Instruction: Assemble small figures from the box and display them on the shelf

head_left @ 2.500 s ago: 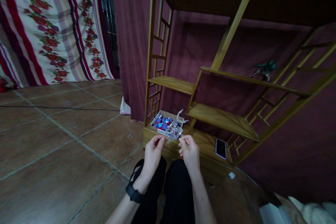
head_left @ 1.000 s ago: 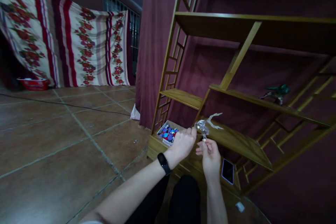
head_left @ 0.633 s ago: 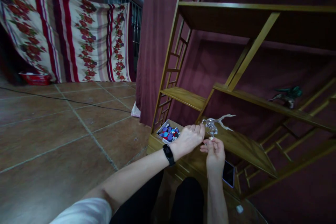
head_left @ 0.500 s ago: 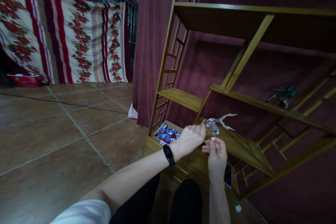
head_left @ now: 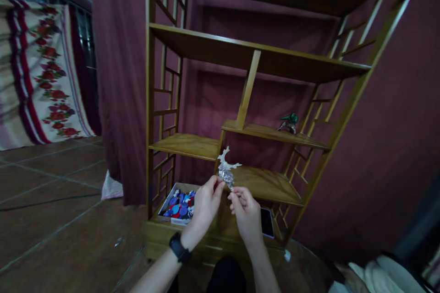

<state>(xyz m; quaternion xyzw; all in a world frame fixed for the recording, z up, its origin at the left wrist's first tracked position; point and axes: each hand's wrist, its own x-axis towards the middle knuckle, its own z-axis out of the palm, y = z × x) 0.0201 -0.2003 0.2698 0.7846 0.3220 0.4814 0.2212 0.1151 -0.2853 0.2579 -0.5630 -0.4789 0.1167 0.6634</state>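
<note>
In front of the wooden shelf unit [head_left: 187,144] and its open box [head_left: 179,221], the left hand [head_left: 206,200] and right hand [head_left: 247,213] hold a clear figurine [head_left: 226,175], each grip pinched on its lower part. Such slight fingertip contact could let it slip.

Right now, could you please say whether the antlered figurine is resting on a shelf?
No, the left hand and right hand hold up the figurine.

The clear antlered figurine [head_left: 226,175] looks glassy and glossy from here; the yellow-brown open shelf unit [head_left: 248,91], smooth, shiny wood; the long maroon curtain [head_left: 120,91], matt cloth.
</note>
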